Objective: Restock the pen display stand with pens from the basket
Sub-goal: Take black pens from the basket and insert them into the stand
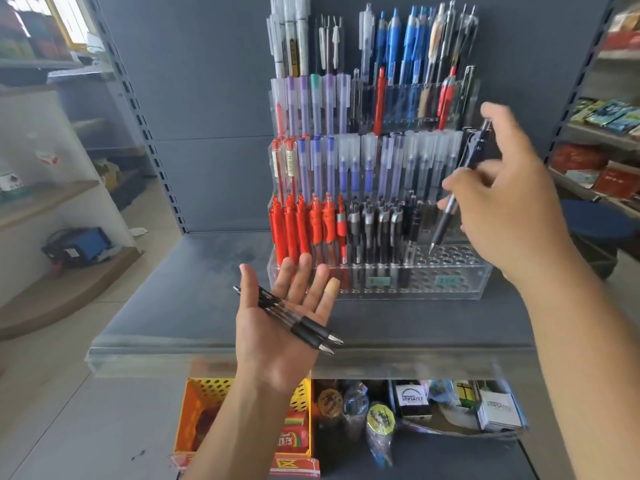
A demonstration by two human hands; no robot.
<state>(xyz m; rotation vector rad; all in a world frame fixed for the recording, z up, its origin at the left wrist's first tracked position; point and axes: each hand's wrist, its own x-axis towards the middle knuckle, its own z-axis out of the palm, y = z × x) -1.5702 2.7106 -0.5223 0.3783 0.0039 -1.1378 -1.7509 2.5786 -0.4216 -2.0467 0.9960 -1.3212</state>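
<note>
A clear acrylic pen display stand (481, 275) stands on the grey shelf, its tiers filled with red, blue, white and black pens. Empty holes (450, 259) show at the right end of its lowest tier. My right hand (502, 199) grips one black pen (457, 195), tilted, with its tip just above those empty holes. My left hand (280, 317) lies palm up in front of the stand, fingers spread, and two black pens (294, 318) rest across the palm. A yellow perforated basket (207, 393) sits on the shelf below, partly hidden by my left arm.
The grey shelf (173, 306) stretches bare to the left of the stand. Below it lie packets, round tins and small boxes (412, 400). Shelving with goods (602, 168) stands at the right, wooden shelves at the left.
</note>
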